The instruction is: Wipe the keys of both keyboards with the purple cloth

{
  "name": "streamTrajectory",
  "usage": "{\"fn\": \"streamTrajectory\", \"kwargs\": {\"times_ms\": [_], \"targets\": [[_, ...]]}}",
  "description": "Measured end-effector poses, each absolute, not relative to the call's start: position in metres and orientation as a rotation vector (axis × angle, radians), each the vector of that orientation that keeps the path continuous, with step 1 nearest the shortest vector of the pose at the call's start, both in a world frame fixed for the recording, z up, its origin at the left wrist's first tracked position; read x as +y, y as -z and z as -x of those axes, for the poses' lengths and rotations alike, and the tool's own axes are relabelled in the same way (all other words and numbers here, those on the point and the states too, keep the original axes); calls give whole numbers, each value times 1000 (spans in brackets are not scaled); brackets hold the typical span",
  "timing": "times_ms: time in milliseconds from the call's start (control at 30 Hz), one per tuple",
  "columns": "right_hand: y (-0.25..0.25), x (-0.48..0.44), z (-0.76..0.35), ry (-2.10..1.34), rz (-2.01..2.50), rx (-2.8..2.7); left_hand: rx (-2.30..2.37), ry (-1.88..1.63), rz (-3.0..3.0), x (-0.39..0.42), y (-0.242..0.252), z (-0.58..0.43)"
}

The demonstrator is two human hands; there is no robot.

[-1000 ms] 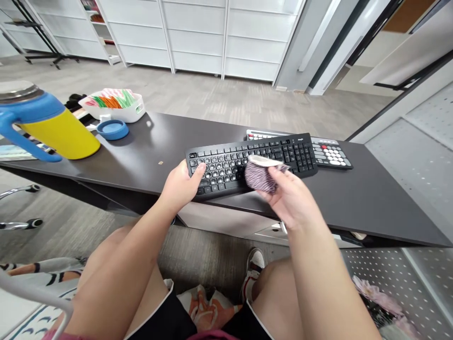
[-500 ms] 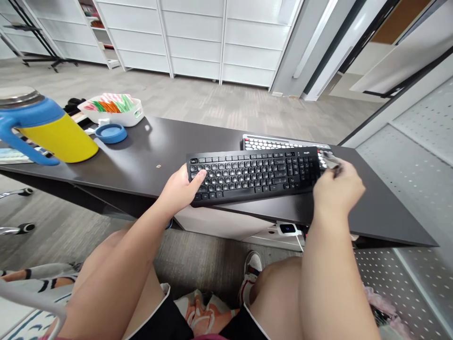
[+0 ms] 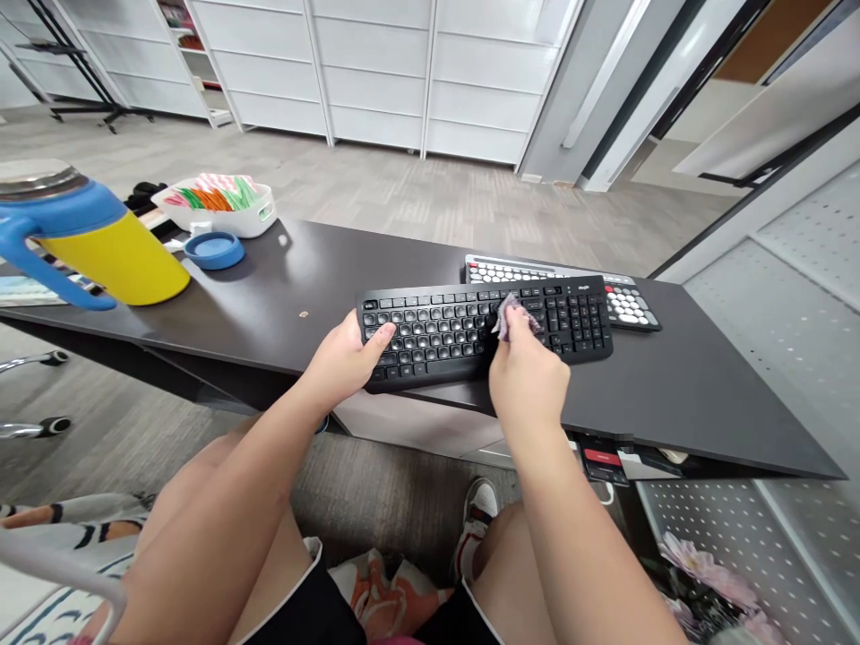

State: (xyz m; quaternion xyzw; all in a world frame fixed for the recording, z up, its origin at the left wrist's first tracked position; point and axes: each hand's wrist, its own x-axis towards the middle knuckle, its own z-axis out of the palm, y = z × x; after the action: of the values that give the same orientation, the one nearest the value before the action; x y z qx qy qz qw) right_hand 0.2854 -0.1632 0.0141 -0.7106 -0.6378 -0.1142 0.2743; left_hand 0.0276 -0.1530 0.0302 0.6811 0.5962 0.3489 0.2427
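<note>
A black keyboard (image 3: 443, 331) is tilted up above the desk's front edge, its keys facing me. My left hand (image 3: 353, 354) grips its left end, thumb on top of the keys. With my right hand (image 3: 528, 363) I pinch a crumpled greyish cloth (image 3: 507, 315), pressed on the keys right of the keyboard's middle. Part of the cloth is hidden by my fingers. Behind the black keyboard lies a second keyboard (image 3: 628, 305) with white round keys and a few red ones, partly covered by it.
On the dark desk (image 3: 322, 269) at left stand a yellow and blue mug (image 3: 127, 255), a blue lid (image 3: 213, 251) and a white basket (image 3: 259, 215) of colourful items. A phone-like device (image 3: 603, 457) sits under the desk edge. A perforated panel (image 3: 793, 278) borders the right.
My right hand has moved left with the cloth, from the keyboard's right end to nearer its middle. My left hand and the black keyboard have hardly moved.
</note>
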Motion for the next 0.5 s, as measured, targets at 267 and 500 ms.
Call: {"fn": "streamTrajectory", "kwargs": {"times_ms": [267,500], "targets": [[6,-188,-219,495,1439,-1895,1555,-988,-1916,-154,-26,-25],[12,-201,-194,176,1230,-2004,1344,-1106,-1614,-154,-20,-24]]}}
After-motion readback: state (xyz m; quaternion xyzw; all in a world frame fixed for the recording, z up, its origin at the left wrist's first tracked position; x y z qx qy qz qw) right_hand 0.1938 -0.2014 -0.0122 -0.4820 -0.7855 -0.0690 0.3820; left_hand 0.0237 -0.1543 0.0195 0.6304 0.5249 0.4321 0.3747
